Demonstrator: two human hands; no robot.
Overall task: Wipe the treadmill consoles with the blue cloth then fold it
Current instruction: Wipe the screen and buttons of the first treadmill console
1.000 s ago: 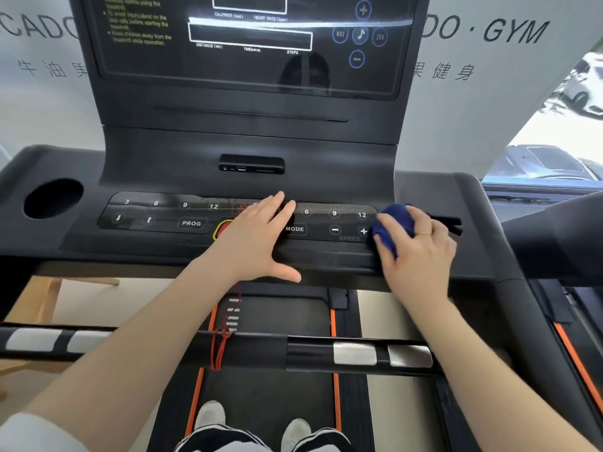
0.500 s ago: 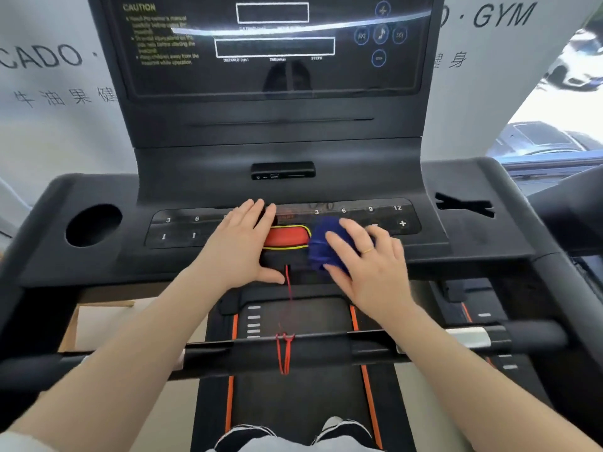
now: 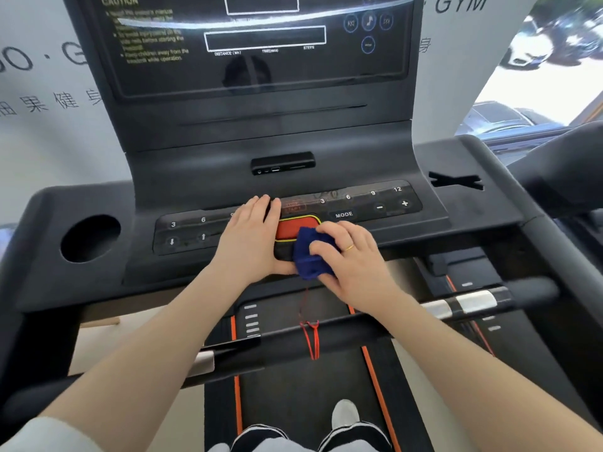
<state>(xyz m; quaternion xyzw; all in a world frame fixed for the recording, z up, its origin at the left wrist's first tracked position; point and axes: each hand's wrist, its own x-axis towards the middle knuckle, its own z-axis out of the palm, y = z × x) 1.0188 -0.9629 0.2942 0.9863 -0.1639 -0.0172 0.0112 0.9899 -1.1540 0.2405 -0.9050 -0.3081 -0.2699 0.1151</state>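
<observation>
The black treadmill console fills the upper half of the view, with a button panel and a dark screen above. My right hand grips a bunched blue cloth and presses it on the console's front edge, just below the red safety key. My left hand rests flat on the button panel to the left of the red key, fingers straight, thumb touching the cloth.
A round cup holder sits at the console's left. A black handlebar with silver grip sensors crosses below my forearms, a red cord looped on it. Another treadmill's rail is at right. My feet stand on the belt.
My right hand has dragged the blue cloth leftward along the panel, from the speed buttons at the right to the red key in the middle. My left hand has stayed flat on the panel.
</observation>
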